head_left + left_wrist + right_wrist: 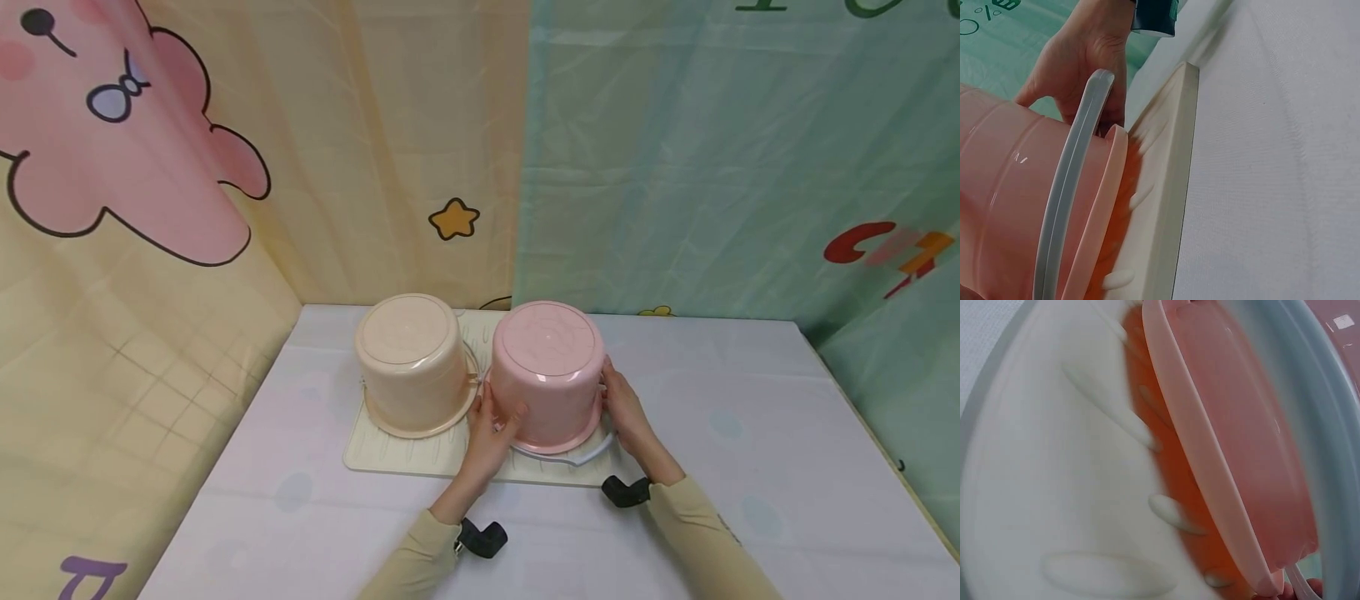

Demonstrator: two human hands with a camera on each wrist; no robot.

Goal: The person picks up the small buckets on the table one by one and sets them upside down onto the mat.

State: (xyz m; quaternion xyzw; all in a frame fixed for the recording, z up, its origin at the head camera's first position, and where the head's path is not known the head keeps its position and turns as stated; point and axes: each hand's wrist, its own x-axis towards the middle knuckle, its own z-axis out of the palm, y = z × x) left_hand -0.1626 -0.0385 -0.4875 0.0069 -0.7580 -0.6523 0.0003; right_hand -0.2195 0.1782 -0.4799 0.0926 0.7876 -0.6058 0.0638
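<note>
A pink bucket [546,383] stands upside down on a cream ribbed draining board [405,457]. My left hand [489,442] grips its left side low down, the thumb lying across the front wall. On the opposite side my right hand [628,412] holds the bucket near the rim, its fingertips partly hidden behind the wall. The pale grey-blue handle [1072,187] hangs in front of the bucket in the left wrist view. In the right wrist view the bucket's rim [1200,462] is close over the board's raised ribs.
A cream bucket [412,379], also upside down, stands on the board just left of the pink one. The board lies on a white-covered table [292,533], toward its back edge. Printed curtains [660,167] hang behind and at both sides.
</note>
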